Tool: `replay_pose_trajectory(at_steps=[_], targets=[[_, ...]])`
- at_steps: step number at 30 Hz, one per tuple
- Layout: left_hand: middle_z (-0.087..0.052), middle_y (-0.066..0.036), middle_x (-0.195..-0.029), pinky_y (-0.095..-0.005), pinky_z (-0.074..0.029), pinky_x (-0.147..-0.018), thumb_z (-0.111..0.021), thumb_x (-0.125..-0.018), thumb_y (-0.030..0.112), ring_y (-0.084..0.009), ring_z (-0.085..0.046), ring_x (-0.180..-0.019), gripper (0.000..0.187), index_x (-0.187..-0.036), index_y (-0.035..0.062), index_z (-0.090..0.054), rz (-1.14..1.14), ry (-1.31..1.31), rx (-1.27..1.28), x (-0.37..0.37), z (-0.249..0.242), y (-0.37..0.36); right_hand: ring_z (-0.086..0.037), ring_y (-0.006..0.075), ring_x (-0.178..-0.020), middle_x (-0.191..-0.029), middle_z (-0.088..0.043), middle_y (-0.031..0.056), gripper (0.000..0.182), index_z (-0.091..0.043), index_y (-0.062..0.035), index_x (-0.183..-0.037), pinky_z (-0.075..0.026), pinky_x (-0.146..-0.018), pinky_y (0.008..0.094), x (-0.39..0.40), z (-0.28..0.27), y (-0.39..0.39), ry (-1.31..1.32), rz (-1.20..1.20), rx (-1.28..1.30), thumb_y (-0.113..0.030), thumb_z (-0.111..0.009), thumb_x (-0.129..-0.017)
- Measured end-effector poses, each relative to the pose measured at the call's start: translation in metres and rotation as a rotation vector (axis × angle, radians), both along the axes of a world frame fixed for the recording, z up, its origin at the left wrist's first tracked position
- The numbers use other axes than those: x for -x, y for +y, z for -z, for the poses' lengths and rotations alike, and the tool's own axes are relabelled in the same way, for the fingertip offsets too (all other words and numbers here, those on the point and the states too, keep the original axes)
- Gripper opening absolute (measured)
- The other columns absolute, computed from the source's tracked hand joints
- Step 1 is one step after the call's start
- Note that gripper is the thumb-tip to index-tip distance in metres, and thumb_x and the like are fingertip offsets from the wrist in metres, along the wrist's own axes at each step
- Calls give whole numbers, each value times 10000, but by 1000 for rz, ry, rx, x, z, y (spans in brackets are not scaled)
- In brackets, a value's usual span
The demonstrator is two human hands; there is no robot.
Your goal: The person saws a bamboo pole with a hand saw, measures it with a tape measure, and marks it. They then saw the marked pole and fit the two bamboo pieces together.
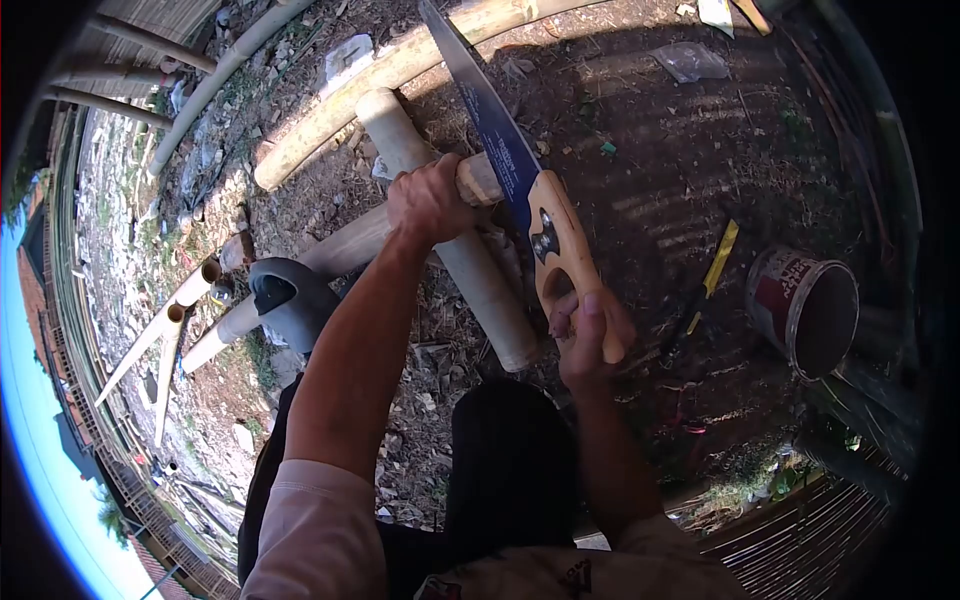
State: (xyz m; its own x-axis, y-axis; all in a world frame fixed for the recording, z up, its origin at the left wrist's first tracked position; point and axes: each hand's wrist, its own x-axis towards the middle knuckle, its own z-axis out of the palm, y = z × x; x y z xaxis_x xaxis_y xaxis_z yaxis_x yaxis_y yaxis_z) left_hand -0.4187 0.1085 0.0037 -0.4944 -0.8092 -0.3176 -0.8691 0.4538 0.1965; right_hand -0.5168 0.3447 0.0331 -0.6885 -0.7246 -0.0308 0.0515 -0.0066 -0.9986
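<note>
My right hand is wrapped round the light wooden handle of a handsaw. The blue blade points up and to the left, and its toothed edge lies against the near-right end of a bamboo pole. My left hand grips that pole a little left of the blade. Under the pole, a thicker bamboo piece lies crosswise on the ground. A grey rubber boot or shoe rests on the pole at the left.
A long bamboo pole lies beyond the work. On the right are a yellow-and-black tool and a bucket tipped on its side. Hollow bamboo lengths lie at the left. Plastic scraps litter the dirt.
</note>
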Motion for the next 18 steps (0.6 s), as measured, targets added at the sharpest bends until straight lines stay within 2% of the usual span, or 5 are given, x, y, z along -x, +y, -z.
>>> replay_pose_trajectory(at_steps=[5,8,10,12,18], targets=[[-761,-115,-1157,-455,-526,-986,-916,-615,531,-333,-712,-1127,763,-1251,183,-679,14,-14,-5,5,-2,3,-507,141,-552,-607,-515,46,378,-532,-24,-758,-421,-545,300,-11,47,15,147,37,118,-275,-465,-1032],[-762,-117,-1163,-456,-525,-988,-931,-601,509,-337,-714,-1127,762,-1241,178,-683,-8,-32,-12,2,-4,1,-520,148,-554,-609,-531,47,385,-541,-23,-751,-426,-550,300,-3,-16,12,26,14,-122,-281,-468,-1028],[-765,-127,-1131,-469,-518,-994,-936,-594,500,-343,-717,-1113,734,-1205,173,-694,-34,-27,-78,7,-9,-4,-586,180,-497,-584,-564,64,373,-594,-12,-775,-437,-469,317,-8,-35,45,-35,-2,-100,-298,-561,-1011],[-770,-138,-1094,-483,-534,-960,-934,-598,535,-350,-731,-1067,760,-1226,186,-688,-18,-33,-75,-1,1,-8,-551,164,-556,-601,-547,59,432,-552,-5,-743,-554,-668,319,-22,-42,109,78,-18,-218,-336,-483,-1012],[-771,-136,-1068,-475,-537,-952,-926,-601,524,-348,-736,-1035,746,-1213,168,-690,6,0,-19,-2,7,-5,-564,161,-565,-603,-550,63,457,-554,-2,-739,-541,-635,315,-31,-61,176,121,33,-364,-369,-490,-1003]])
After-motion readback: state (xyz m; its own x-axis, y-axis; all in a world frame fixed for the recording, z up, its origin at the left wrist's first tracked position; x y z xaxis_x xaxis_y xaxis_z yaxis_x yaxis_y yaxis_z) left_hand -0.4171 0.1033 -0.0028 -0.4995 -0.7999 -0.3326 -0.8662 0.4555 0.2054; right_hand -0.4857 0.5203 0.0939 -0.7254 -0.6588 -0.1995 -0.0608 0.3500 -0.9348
